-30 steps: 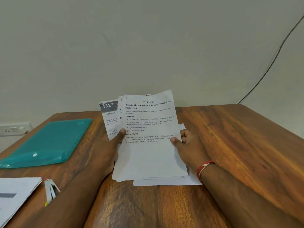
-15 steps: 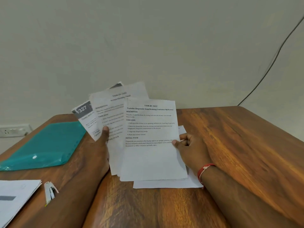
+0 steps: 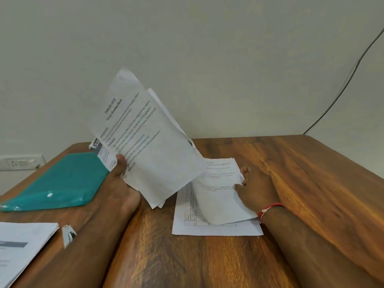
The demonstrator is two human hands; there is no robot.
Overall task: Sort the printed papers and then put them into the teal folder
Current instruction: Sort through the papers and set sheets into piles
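Floppy, light paper sheaf [image 3: 145, 142] gripped at edge by left hand [image 3: 124, 188]; right hand [image 3: 255, 190] fingers pinch limp single sheet [image 3: 218, 200] at right edge; sheets likely slip.

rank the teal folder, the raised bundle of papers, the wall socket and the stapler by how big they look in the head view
1. bundle of papers and teal folder: about alike. The bundle is held up nearer the camera, so no ranking between them.
2. wall socket
3. stapler
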